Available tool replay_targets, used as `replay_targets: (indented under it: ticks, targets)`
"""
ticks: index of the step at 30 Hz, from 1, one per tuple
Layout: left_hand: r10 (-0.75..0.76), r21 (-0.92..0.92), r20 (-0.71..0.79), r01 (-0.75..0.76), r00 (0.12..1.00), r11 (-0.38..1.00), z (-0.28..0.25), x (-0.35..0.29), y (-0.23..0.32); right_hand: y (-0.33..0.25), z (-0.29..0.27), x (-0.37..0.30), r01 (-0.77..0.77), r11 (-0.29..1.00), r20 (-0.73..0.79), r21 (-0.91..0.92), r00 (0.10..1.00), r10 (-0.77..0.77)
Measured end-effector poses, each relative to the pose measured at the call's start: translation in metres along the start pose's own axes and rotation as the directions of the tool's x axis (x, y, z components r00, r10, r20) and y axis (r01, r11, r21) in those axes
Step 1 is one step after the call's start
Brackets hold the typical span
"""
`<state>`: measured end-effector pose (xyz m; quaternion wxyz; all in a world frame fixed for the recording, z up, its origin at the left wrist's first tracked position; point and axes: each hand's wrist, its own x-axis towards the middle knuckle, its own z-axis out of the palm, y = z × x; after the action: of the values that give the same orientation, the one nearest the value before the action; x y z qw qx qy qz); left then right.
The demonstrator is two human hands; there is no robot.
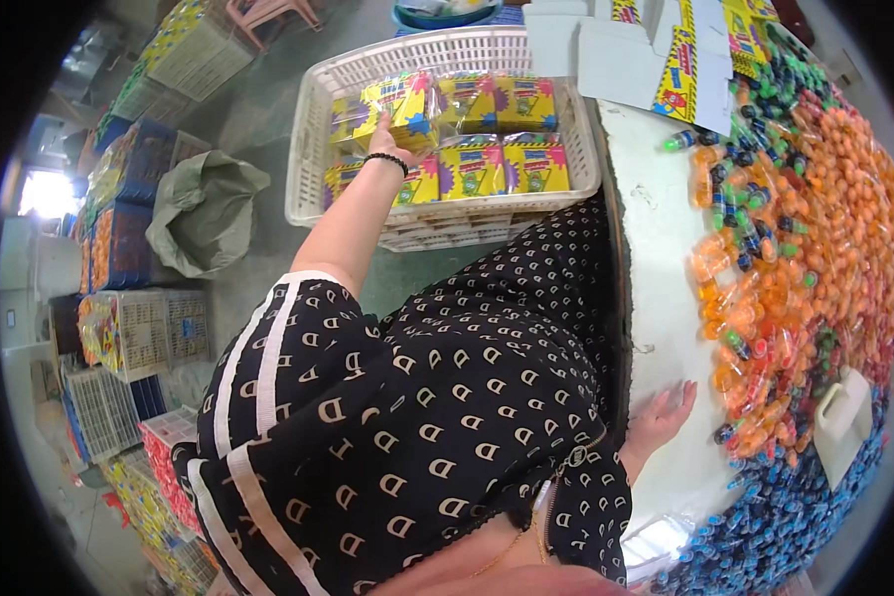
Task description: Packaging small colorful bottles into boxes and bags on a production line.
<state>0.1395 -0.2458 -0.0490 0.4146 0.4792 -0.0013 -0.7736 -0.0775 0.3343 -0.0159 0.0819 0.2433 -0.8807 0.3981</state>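
Note:
My left hand (pixel 395 147), a dark beaded bracelet at its wrist, reaches into a white plastic crate (pixel 300 149). Its thumb lies over a film-wrapped yellow box (pixel 399 97) with colourful print, and the other fingers are hidden around the side. This box sits higher than the similar yellow boxes (pixel 472 169) packed in rows in the crate. On the white tabletop (pixel 656 298), my right hand (pixel 661 417) lies palm partly up, fingers apart, holding nothing.
Heaps of small bottles with orange (pixel 834 199) and blue contents (pixel 785 526) cover the table's right side. A white scoop-like container (pixel 844 422) lies among them. Flat cartons (pixel 616 60) stand at the far edge. Left are a green-grey sack (pixel 204 214) and stacked crates (pixel 134 333).

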Motion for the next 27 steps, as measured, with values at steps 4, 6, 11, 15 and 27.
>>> replay_targets:
  ticks: [4,6,11,15,27]
  targets:
    - [-0.045,0.003,0.065,0.045,0.997,0.999,0.051,0.050,-0.038,-0.005,0.003,0.001,0.033,0.992,0.057,-0.125,0.998,-0.026]
    - [-0.048,0.011,0.100,0.047,0.994,0.999,0.088,0.073,-0.078,-0.007,0.003,-0.001,0.039,0.980,0.051,-0.194,0.998,-0.029]
    - [0.072,0.137,-0.167,-0.049,0.983,0.989,0.146,0.155,-0.155,-0.016,0.006,0.005,0.106,0.959,0.095,-0.262,0.992,-0.083]
    - [0.019,0.326,-0.137,0.027,0.990,0.945,0.170,0.131,-0.211,-0.021,0.001,0.004,0.066,0.946,0.064,-0.318,0.997,-0.048]
    - [0.129,0.293,0.900,-0.797,0.416,0.528,0.195,-0.080,-0.207,-0.025,0.000,0.012,0.085,0.949,0.040,-0.302,0.996,-0.076]
